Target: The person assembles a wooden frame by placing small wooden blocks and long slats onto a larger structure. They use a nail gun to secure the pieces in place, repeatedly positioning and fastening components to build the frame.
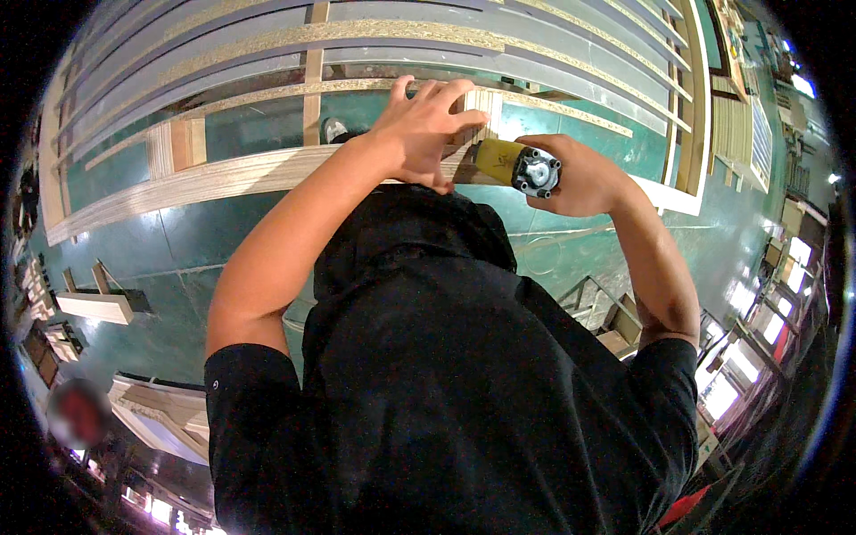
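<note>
We grip a yellow-and-black power tool point(519, 168) in our right hand point(584, 175), over the near rail point(241, 176) of a wooden frame point(698, 107) holding long slats point(392, 34); our left hand point(426, 127) spreads its fingers beside the tool.

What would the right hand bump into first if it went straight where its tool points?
Probably the left hand: the right hand holds a yellow tool pointing leftward, toward it. The wooden beam might come first, though, as depth is unclear.

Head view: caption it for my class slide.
Right hand holding a yellow, grey-capped power tool, left hand at a long, pale wooden beam.
</note>
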Tool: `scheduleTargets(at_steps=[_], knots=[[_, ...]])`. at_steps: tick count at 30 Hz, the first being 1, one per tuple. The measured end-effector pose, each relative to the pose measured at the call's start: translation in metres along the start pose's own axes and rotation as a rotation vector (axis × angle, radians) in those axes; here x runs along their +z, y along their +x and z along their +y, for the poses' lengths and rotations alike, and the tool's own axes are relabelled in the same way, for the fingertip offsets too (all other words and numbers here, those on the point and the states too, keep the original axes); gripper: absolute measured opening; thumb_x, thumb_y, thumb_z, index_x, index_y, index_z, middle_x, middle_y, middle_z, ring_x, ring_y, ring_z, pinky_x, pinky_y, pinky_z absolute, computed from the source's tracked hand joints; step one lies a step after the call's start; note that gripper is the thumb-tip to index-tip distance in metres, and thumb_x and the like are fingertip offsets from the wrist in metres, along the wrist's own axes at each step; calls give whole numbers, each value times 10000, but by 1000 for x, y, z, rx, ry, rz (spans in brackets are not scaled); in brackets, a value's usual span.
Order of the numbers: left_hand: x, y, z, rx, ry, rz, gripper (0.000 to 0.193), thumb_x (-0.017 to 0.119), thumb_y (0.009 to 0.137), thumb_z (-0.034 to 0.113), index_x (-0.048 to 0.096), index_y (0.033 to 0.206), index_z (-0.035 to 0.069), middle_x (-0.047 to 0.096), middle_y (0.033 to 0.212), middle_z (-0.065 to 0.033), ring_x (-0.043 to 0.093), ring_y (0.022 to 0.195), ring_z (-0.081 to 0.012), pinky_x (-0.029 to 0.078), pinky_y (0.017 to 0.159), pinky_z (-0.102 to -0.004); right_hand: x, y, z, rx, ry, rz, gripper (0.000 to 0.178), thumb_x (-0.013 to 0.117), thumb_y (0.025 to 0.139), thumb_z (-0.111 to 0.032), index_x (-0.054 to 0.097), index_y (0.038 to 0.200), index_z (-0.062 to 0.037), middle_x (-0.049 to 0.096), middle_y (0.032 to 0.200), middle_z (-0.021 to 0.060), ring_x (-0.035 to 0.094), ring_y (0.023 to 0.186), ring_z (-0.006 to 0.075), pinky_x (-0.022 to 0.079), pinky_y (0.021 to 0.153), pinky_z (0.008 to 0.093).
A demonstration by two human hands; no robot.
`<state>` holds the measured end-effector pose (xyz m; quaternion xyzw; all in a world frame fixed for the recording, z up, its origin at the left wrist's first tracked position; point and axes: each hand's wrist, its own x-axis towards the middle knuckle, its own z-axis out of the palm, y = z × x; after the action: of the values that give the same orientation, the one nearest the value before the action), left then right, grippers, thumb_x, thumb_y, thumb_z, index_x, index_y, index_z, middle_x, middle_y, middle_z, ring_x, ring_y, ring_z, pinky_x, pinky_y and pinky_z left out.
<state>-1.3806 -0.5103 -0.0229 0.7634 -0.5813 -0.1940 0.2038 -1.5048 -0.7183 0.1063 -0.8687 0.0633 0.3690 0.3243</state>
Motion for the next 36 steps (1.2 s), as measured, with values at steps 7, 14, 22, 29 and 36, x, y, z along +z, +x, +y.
scheduleTargets(at_steps=[7,14,22,29,36], knots=[[-6,-2,1,4,17,-27,1101,988,491,467,514,1475,331,350,1580,-112,399,1438,-352,227,1164,-677,-2,3,-2,76,-6,-31,753,843,738,-213,560,1417,-55,611,1328,224,593,1248,363,469,1093,402],[-1,0,-2,4,41,-30,1124,986,489,501,499,1489,336,343,1580,-108,389,1446,-341,224,1163,-681,3,3,6,14,-73,-13,757,854,731,-206,564,1413,-49,618,1320,224,593,1248,364,469,1094,409],[-3,-2,-1,4,15,-56,1124,979,502,513,487,1496,335,321,1596,-114,374,1456,-348,199,1183,-694,2,0,11,-19,-118,-9,764,863,712,-196,572,1396,-17,631,1311,230,600,1227,382,468,1090,418],[4,-2,-5,5,1,-25,1164,976,445,466,472,1489,350,324,1612,-120,374,1464,-362,221,1155,-693,-3,1,12,19,-54,-34,762,854,719,-197,569,1403,-20,637,1296,230,603,1218,384,469,1088,421],[6,-4,-10,36,-43,19,1136,971,452,446,499,1478,334,324,1609,-113,377,1457,-362,197,1166,-700,-10,-5,11,73,-54,-90,783,851,724,-196,549,1427,-30,630,1303,232,599,1226,385,470,1087,418]])
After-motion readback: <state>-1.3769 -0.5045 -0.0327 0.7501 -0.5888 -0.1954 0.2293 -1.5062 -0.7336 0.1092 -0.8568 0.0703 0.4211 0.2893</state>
